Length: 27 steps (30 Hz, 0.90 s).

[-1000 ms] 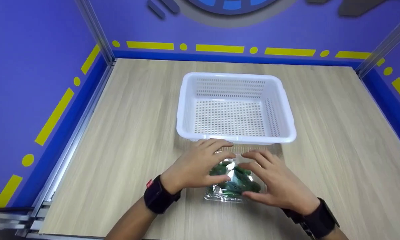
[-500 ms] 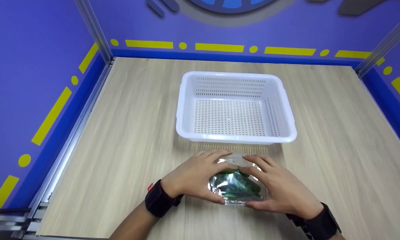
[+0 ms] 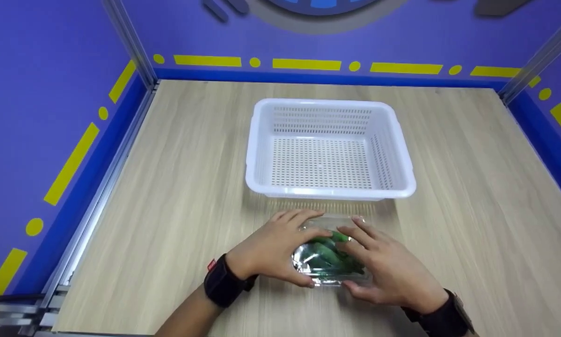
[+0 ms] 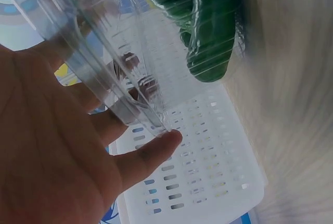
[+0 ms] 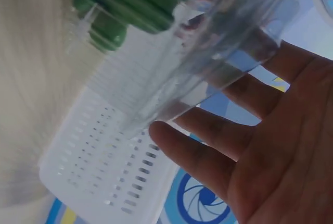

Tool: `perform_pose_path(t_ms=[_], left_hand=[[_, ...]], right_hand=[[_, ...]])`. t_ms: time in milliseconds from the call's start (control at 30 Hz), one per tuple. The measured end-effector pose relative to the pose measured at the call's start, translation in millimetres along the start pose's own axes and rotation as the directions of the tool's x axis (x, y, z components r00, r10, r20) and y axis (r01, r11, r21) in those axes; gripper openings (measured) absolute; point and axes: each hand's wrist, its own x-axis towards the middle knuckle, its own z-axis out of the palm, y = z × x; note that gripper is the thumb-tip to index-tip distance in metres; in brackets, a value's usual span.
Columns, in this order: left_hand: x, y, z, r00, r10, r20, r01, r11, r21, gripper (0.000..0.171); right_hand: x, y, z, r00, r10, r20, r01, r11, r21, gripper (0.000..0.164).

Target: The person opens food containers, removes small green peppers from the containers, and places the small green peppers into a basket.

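Note:
In the head view, a clear plastic clamshell box (image 3: pixel 329 276) sits on the table in front of the white basket. Glossy green vegetables (image 3: pixel 324 255) show through its lid; their exact kind is hard to tell. My left hand (image 3: pixel 278 248) grips the box's left side, thumb at the near edge and fingers over the far edge. On the other side my right hand (image 3: pixel 392 267) holds the box, its thumb low at the near edge and fingers spread over the top. Both wrist views show fingers behind the transparent wall (image 4: pixel 104 73).
A white perforated basket (image 3: pixel 331 193), with nothing in it, stands just beyond the box on the wood-grain table (image 3: pixel 182 187). Blue panels (image 3: pixel 308 44) with yellow marks enclose the table at the back and sides. Each wrist wears a black band (image 3: pixel 222 283).
Both hands have come down onto the box from hovering around it, and the thumbs have reached its near edge. Lately the right hand's fingers have shifted slightly, while the left has stayed put.

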Motion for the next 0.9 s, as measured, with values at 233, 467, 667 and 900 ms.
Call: perform_pose_path(t_ms=[233,467,667,900], left_hand=[[-5.6,2.1,5.2,1.000,-0.004,-0.007,0.004,1.000,0.015,0.095],[-1.4,0.5,2.8,1.000,0.006,-0.026,-0.005,0.999,0.043,0.095],[-0.4,1.0,0.8,1.000,-0.003,-0.022,0.004,1.000,0.031,0.095],[0.8,3.2,1.0,0.999,-0.034,0.000,0.034,0.999,-0.007,0.095]], right_hand=[[-8,-12,10,0.999,0.032,0.038,-0.030,0.998,-0.062,0.065],[-6,-15,12,1.000,0.019,-0.017,-0.020,0.995,-0.099,0.065],[-5,-14,7,0.998,-0.007,-0.069,0.005,0.999,-0.037,0.055],[1,-12,2,0.994,-0.047,-0.098,0.047,0.999,0.001,0.042]])
